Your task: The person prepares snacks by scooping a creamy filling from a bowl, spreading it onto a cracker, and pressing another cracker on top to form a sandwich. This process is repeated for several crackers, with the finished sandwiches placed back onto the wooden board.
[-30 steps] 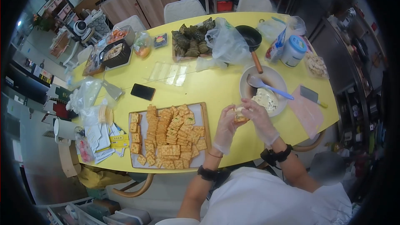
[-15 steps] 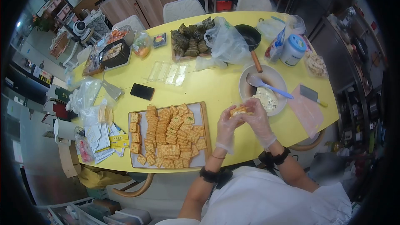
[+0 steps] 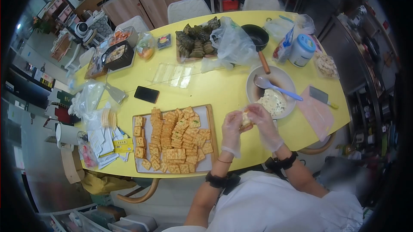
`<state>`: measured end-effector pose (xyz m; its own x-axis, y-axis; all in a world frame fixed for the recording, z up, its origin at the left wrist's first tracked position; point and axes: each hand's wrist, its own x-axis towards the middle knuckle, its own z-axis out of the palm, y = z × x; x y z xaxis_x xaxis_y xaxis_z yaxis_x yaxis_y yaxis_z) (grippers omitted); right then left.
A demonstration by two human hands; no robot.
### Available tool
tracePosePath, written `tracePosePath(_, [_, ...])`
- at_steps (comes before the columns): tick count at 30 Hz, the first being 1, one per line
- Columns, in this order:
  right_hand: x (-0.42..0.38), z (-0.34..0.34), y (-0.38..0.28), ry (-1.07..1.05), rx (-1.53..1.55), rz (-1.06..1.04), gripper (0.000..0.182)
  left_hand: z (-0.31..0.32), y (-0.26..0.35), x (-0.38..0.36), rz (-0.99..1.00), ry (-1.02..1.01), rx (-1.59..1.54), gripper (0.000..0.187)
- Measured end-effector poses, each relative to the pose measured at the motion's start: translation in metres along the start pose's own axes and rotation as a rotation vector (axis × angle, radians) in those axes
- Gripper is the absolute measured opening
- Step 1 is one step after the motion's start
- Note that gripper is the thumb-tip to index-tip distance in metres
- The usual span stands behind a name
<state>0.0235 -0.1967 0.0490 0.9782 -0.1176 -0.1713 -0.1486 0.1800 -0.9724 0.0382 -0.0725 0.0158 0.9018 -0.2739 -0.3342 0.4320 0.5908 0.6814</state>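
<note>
Both my hands wear clear plastic gloves. Between them is a cracker sandwich (image 3: 246,123) with pale filling, partly hidden by the fingers. My left hand (image 3: 232,129) grips it from the left, and my right hand (image 3: 263,122) pinches it from the right. Just beyond the right hand sits a white bowl (image 3: 285,76) with a creamy white mixture (image 3: 274,101) and some brown liquid. A spoon with a lilac handle (image 3: 286,94) lies across the bowl. Left of my hands, a tray (image 3: 211,122) bears many crackers (image 3: 176,139) in rows and piles.
A cleaver (image 3: 318,95) rests on a pink cutting board (image 3: 317,118) at the right. Behind the bowl are a black pan (image 3: 257,36), a blue-lidded tub (image 3: 303,50) and leaf-wrapped bundles (image 3: 197,43). A phone (image 3: 146,94) and a clear plastic tray (image 3: 173,75) lie left of centre.
My hands have turned the cracker sandwich from lying roughly flat to a steeper tilt, showing its pale filling. Both hands have shifted slightly; the bowl and tray stay put.
</note>
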Motion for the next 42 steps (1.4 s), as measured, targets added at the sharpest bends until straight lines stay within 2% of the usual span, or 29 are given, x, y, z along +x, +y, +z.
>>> tracePosePath(3, [-0.008,0.005,-0.005,-0.036,0.045,0.027,0.036,0.003,0.003,-0.004,0.089,-0.001,-0.033,0.022])
tracePosePath(7, [-0.01,0.005,-0.005,-0.052,0.028,0.028,0.04,0.009,0.016,-0.011,0.041,-0.067,-0.257,0.026])
tracePosePath(9, [-0.009,0.007,-0.01,-0.032,0.083,0.096,0.04,0.006,0.018,-0.013,0.039,-0.135,-0.32,0.032])
tracePosePath(10, [-0.008,0.007,-0.012,-0.021,0.111,0.13,0.04,0.004,0.016,-0.013,0.035,-0.162,-0.229,0.035])
tracePosePath(12, [0.003,0.006,0.004,-0.014,-0.034,0.055,0.039,-0.005,0.007,-0.01,0.019,-0.217,-0.048,0.039])
tracePosePath(13, [0.006,0.006,0.008,-0.009,-0.106,0.019,0.039,-0.006,0.004,-0.01,0.064,-0.215,0.014,0.041])
tracePosePath(15, [0.007,0.002,0.007,-0.084,-0.079,0.082,0.04,-0.007,-0.001,-0.01,0.158,-0.209,0.137,0.043])
tracePosePath(19, [0.002,0.005,-0.002,-0.17,0.03,0.166,0.045,-0.012,0.003,-0.015,0.109,-0.177,-0.012,0.047])
tracePosePath(21, [-0.002,0.008,-0.004,-0.21,0.037,0.127,0.047,-0.021,0.006,-0.017,0.071,-0.193,-0.061,0.049])
tracePosePath(24, [-0.002,0.009,0.003,-0.26,0.023,0.112,0.046,-0.017,0.018,-0.025,0.007,-0.132,-0.225,0.048])
tracePosePath(27, [0.0,0.014,0.009,-0.273,-0.034,0.168,0.042,-0.039,0.006,-0.022,0.078,-0.071,0.109,0.044])
tracePosePath(30, [0.001,0.026,0.014,-0.351,-0.104,0.219,0.038,-0.057,0.0,-0.023,0.118,0.013,0.259,0.039])
tracePosePath(34, [0.019,0.047,0.028,-0.421,-0.135,0.37,0.038,-0.082,0.013,-0.056,0.116,0.166,0.138,0.035])
tracePosePath(37, [0.04,0.074,0.062,-0.415,-0.698,-0.02,0.035,-0.118,0.014,-0.086,0.172,0.281,0.107,0.035])
tracePosePath(40, [0.055,0.103,0.115,-0.533,-1.258,-0.424,0.032,-0.156,0.012,-0.104,0.19,0.394,0.064,0.035])
tracePosePath(42, [0.049,0.117,0.129,-0.553,-1.349,-0.498,0.028,-0.164,0.019,-0.114,0.214,0.464,-0.014,0.035])
